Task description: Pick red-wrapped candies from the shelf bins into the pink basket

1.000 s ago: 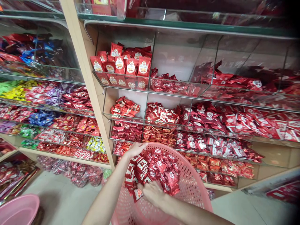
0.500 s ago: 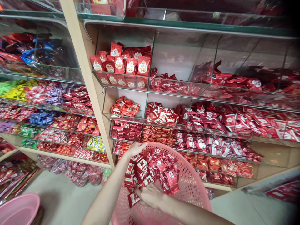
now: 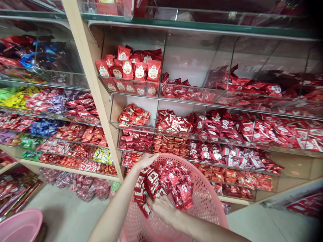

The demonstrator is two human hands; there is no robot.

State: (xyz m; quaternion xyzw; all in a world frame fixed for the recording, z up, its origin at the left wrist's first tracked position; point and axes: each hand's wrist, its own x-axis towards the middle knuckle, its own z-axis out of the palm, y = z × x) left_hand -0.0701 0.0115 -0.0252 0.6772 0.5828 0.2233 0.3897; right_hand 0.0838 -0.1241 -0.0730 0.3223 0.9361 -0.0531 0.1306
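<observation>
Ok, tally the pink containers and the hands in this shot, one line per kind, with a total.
Perforated pink basket: 1
Plain pink tub: 1
Hands: 2 (left hand gripping the basket rim, right hand among the red packets)
Total: 4

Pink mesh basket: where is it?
Head view, bottom centre: the pink mesh basket sits before the shelves, left hand on its rim, right hand among its packets.
</observation>
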